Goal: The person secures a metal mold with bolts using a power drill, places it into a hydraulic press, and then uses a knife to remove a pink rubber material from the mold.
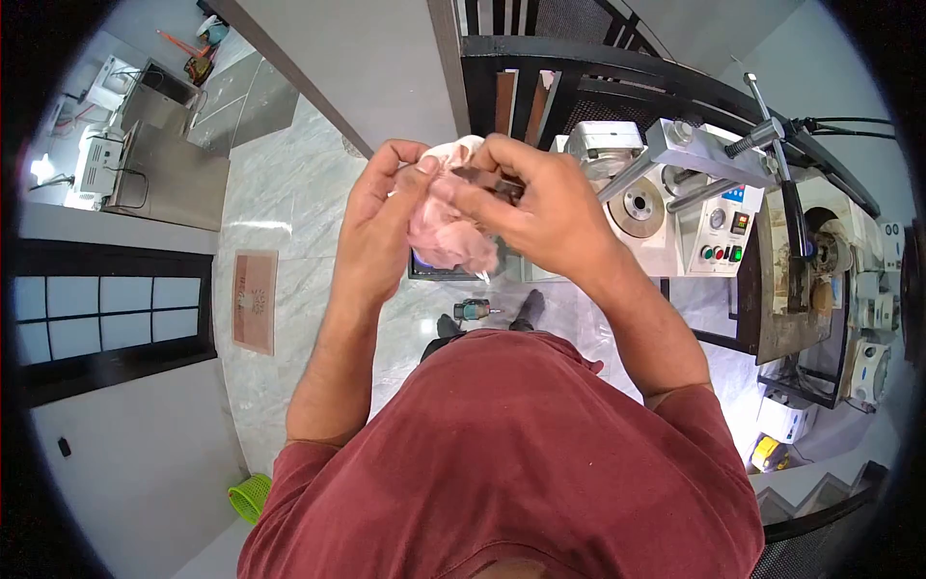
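Both hands are raised together in front of my chest. My left hand (391,212) is closed on a crumpled pink lump (449,236), with the thumb pressed at its top near a whitish part. From the right, my right hand (535,198) closes round a small dark tool (490,179), whose tip points left against the lump. Fingers hide most of the tool, and its exact kind I cannot tell. The lump hangs below the fingers, slightly blurred at its lower end.
To the right stands a white bench machine (709,236) with coloured buttons and a metal frame. Further right is a worn workbench (776,280) with equipment. A teal power drill (471,310) lies on the floor by my feet. A pink mat (255,302) and green basket (253,497) are at left.
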Demonstrator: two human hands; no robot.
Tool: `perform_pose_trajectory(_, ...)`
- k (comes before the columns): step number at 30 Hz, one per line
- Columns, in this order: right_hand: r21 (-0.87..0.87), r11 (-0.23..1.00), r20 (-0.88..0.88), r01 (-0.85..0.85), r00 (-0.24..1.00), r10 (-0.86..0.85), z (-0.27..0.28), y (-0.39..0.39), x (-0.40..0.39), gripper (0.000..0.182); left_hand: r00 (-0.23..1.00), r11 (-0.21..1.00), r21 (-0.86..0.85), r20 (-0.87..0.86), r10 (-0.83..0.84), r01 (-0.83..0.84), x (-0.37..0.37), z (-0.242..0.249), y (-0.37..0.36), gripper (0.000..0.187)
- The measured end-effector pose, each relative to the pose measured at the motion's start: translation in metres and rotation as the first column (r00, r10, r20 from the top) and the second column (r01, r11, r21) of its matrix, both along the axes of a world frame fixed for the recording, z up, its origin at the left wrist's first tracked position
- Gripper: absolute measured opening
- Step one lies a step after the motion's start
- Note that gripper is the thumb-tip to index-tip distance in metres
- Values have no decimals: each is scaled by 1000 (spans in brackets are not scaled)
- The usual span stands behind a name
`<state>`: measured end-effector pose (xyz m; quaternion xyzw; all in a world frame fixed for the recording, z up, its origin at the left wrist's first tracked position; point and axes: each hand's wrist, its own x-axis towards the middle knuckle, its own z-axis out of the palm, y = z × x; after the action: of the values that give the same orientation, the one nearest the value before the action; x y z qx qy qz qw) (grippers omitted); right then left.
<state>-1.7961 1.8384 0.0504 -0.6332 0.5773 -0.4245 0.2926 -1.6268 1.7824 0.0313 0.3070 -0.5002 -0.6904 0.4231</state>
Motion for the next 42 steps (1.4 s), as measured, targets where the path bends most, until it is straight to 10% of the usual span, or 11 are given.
perform_pose_trajectory(18, 25, 997, 489, -76, 870, 54, -54, 6, 3, 25, 965, 976, -218, 259, 33, 26, -2, -7, 28, 16)
perform_pose_trajectory(35, 351, 888, 804, -297, 581, -123, -97, 61, -24, 19, 852, 941, 72, 405, -331, 331, -8, -50, 46, 18)
perform_pose_trajectory(42, 347, 927, 716, -142, 678, -164, -109, 61, -10, 27, 694, 773, -545, 693, 196, 326, -5, -57, 53, 16)
